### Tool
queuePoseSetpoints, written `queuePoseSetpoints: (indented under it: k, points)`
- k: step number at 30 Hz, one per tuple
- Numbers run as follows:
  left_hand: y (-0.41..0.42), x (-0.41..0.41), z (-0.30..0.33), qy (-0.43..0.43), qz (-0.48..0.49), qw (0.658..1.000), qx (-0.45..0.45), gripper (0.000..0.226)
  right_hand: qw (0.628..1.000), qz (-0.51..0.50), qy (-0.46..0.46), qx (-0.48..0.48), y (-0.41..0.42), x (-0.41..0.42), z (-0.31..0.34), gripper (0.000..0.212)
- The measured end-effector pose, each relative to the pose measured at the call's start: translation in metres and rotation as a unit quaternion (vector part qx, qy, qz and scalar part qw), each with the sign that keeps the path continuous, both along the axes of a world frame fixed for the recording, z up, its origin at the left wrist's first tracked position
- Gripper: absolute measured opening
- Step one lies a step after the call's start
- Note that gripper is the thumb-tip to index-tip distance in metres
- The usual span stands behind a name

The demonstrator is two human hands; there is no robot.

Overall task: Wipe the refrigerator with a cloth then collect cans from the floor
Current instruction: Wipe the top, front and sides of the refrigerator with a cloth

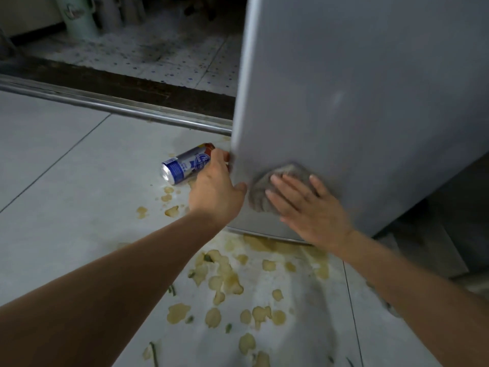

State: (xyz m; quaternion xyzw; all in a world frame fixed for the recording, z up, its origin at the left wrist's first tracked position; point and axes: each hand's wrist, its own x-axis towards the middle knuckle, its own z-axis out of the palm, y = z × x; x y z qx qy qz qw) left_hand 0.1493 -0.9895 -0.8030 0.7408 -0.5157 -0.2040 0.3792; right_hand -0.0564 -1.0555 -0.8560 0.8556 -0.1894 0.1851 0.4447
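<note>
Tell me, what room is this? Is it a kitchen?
Probably a kitchen, or a spot right beside one. A grey refrigerator stands on a tiled floor, a drink can lies on its side, and yellowish spills spot the tiles.

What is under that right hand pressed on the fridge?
A grey cloth lies under the right hand, flat against the refrigerator door. The cloth's middle and the door surface beneath are covered.

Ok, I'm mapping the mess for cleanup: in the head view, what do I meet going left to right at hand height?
Can lying on the floor → left hand gripping the refrigerator edge → cloth → right hand pressing it flat.
</note>
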Motion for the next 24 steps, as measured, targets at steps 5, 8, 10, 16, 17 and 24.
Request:
queuePoseSetpoints:
  k: [5, 8, 10, 16, 17, 24]
  points:
    - [-0.005, -0.012, 0.004, -0.011, 0.051, 0.999, 0.014, 0.050, 0.995, 0.006, 0.098, 0.034, 0.008, -0.019, -0.001, 0.060]
    - [-0.006, -0.012, 0.007, -0.033, 0.062, 0.996, 0.047, 0.053, 0.998, 0.033, 0.049, -0.029, 0.006, -0.026, 0.037, 0.042]
    - [-0.007, -0.012, 0.006, -0.035, 0.065, 0.996, 0.053, 0.053, 0.994, 0.035, -0.080, -0.065, 0.007, -0.028, 0.064, 0.032]
    - [-0.005, -0.015, 0.006, -0.025, 0.072, 0.996, 0.047, 0.052, 0.979, 0.032, -0.185, 0.077, 0.016, -0.049, 0.042, 0.030]
    - [-0.005, -0.015, 0.005, -0.027, 0.072, 0.996, 0.048, 0.052, 0.988, 0.011, -0.127, 0.087, 0.018, -0.058, 0.028, 0.033]
    - [-0.005, -0.014, 0.005, -0.043, 0.080, 0.995, 0.047, 0.049, 0.975, -0.099, -0.044, 0.192, 0.032, -0.085, 0.027, 0.052]
